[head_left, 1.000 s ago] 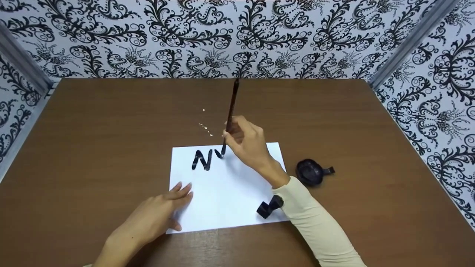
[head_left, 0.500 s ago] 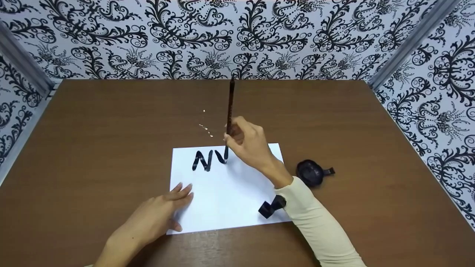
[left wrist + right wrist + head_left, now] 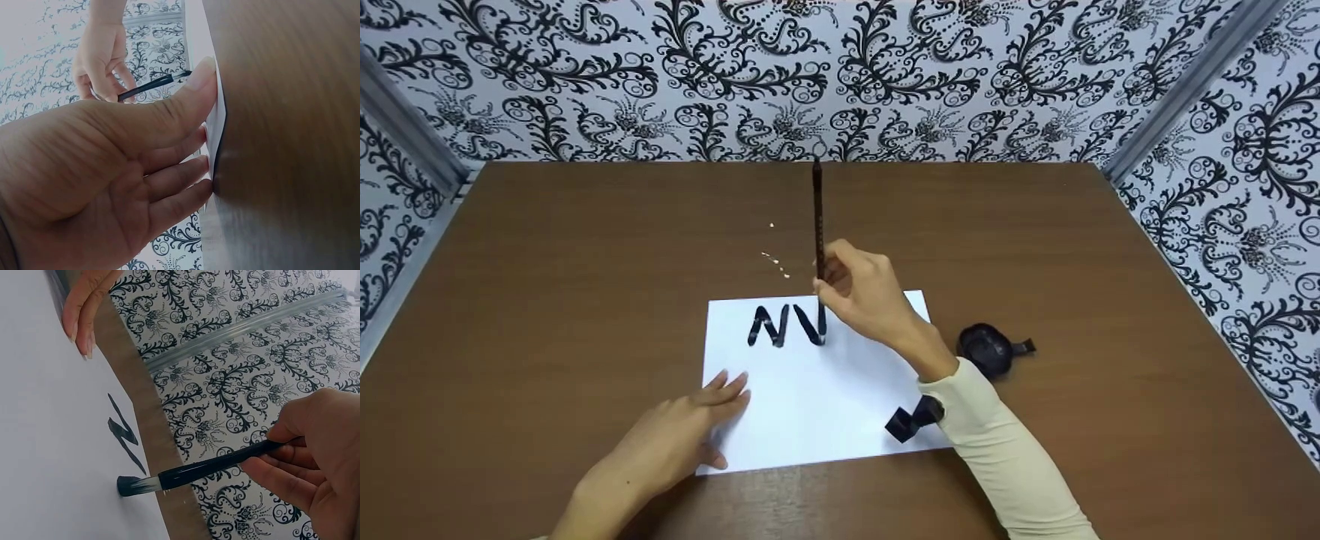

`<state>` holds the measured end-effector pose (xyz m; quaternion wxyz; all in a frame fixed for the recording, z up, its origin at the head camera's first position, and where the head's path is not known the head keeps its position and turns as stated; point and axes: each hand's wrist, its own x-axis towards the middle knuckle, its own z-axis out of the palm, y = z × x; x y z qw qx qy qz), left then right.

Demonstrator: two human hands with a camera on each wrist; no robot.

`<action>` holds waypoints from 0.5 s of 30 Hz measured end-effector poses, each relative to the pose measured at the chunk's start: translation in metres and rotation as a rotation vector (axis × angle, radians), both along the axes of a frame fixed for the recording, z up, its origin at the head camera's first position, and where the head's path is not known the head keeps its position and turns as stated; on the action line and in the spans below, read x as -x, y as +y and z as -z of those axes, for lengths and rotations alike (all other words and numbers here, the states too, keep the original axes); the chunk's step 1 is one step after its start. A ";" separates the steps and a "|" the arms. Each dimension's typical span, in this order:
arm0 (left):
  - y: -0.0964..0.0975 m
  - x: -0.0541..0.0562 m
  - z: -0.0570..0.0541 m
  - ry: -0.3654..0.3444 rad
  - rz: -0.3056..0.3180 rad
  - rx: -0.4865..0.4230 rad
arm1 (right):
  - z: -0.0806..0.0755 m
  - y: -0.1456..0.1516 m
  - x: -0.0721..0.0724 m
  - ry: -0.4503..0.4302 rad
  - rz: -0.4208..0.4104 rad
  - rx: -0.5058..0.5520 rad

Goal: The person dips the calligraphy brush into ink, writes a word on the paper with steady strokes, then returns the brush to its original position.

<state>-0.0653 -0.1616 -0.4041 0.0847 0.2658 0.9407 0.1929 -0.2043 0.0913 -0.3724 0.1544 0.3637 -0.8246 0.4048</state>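
A white sheet of paper (image 3: 817,412) lies on the table. My right hand (image 3: 866,289) pinches a dark paintbrush (image 3: 819,210) between thumb and fingers, holding it nearly upright. In the right wrist view its bristles (image 3: 135,486) are pale near the handle and black at the tip, pressed on the sheet. Black strokes shaped like an N (image 3: 769,326) stand near the sheet's top left, with a slanting black stroke (image 3: 808,322) beside them that ends at the brush tip. My left hand (image 3: 675,431) rests with extended fingers on the sheet's lower left edge; its thumb (image 3: 197,84) lies along the border.
A small black dish (image 3: 986,350) with a short handle sits right of the sheet, near the right forearm. Pale specks (image 3: 775,260) dot the brown table (image 3: 547,300) beyond the paper. Patterned wall panels (image 3: 750,67) rise at the back and sides.
The brush tip has moved down and slightly right over the sheet, lengthening the slanting black stroke. The brush's top end has swung to the left. The left hand stays in place.
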 end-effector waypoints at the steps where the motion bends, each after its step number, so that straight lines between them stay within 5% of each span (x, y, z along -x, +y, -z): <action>1: 0.000 0.000 0.000 -0.002 -0.002 -0.001 | 0.000 0.000 0.000 -0.005 -0.006 -0.003; 15: 0.001 0.000 0.000 0.006 0.000 -0.010 | -0.005 0.001 -0.002 -0.040 -0.032 -0.035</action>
